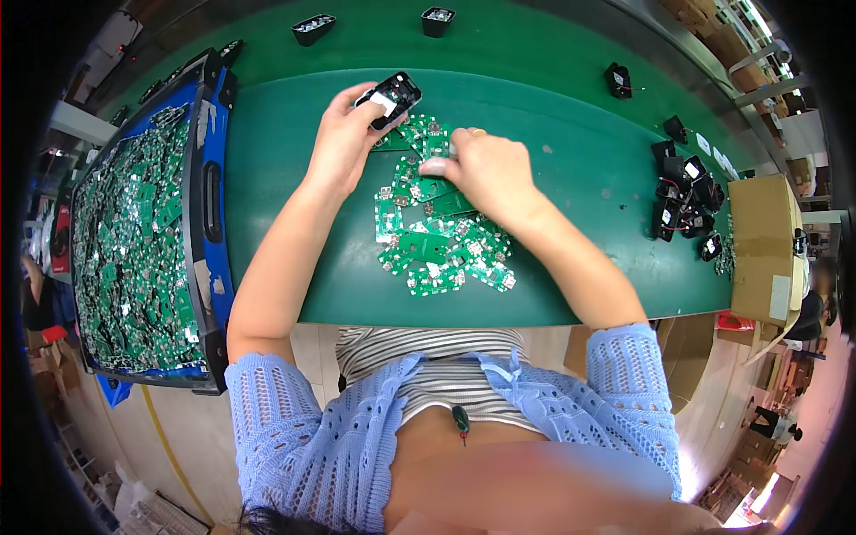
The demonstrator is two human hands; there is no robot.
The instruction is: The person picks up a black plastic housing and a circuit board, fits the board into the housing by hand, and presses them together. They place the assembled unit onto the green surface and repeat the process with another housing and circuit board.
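My left hand is closed round a small black plastic housing, open on top, with a white part inside it under my thumb. It is held up just beyond a loose heap of green circuit boards on the table. Over the far right part of this heap is my right hand, its fingers curled and its thumb pointing left, close to the boards. The curled fingers hide whatever may be between them. Several boards overlap one another and carry small silvery parts.
A blue crate with a black rim, full of circuit boards, stands at the left. Black housings with wires are piled at the right beside a cardboard box. Two more housings, a left one and a right one, lie along the far side.
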